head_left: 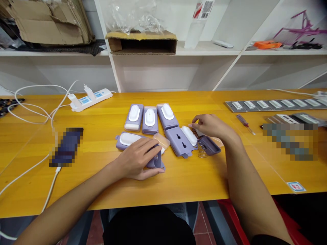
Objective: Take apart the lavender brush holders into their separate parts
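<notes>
My left hand is wrapped round a purple plastic housing, its open end facing right. A clear, peach-tinted cover shows just past those fingers. Behind the hand lies another purple case with a white oval piece. My right hand has its fingers bent down over small parts; what they pinch is hidden. Close by are a ribbed white piece, a metal coil spring and a hollow purple cap. A purple plate with two keyhole slots lies between the hands.
Three purple cases with white ovals stand at the back. A power strip, cables and a blurred phone are on the left. A screwdriver, a long grey strip and blurred items lie right. Shelves rise behind.
</notes>
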A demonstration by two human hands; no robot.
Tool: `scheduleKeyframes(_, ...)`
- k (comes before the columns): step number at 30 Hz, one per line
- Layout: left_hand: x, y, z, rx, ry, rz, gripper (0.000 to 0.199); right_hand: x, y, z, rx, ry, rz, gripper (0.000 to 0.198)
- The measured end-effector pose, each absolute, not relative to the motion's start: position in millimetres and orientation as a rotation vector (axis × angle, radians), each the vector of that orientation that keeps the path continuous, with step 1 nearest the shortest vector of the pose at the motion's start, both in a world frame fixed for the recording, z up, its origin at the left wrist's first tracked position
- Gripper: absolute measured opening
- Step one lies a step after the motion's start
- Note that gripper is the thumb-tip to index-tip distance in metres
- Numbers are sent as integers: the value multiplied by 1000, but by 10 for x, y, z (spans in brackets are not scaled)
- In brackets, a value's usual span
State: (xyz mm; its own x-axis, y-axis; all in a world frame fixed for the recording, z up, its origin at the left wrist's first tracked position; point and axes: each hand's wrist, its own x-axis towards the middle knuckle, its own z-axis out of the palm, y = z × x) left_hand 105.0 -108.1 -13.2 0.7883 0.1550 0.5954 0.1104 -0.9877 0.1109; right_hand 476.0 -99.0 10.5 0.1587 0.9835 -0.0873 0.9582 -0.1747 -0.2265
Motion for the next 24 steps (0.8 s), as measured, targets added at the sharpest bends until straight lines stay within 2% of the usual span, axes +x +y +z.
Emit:
scheduleKeyframes(5,1043,-1073,-130,2901,228,983,61,4759,-989,104,-2301,-1943,359,26)
scheduleKeyframes(10,1040,-1066,-130,2906,221,997,62,4747,-1002,124,-2301,-1912,263,31)
scheduleKeyframes(14,1043,-1074,-186,2891,239,974,75,4608,-1077,194,-2109,-1860,217,32)
scheduleKeyframes(19,1079,-1108,-266,2760,305,1034,99,4149,-1283,260,-1434,-1878,970,30)
scheduleKeyframes(21,1095,-1108,-276,2691,327,1138,106,3923,-1360,249,-1221,-1874,1254,44)
scheduleKeyframes(22,1101,-1102,-278,2668,342,1186,107,3816,-1390,236,-1148,-1858,1356,50)
scheduleKeyframes(24,1108,-1087,-278,2656,375,1263,109,3638,-1427,201,-1027,-1777,1469,47)
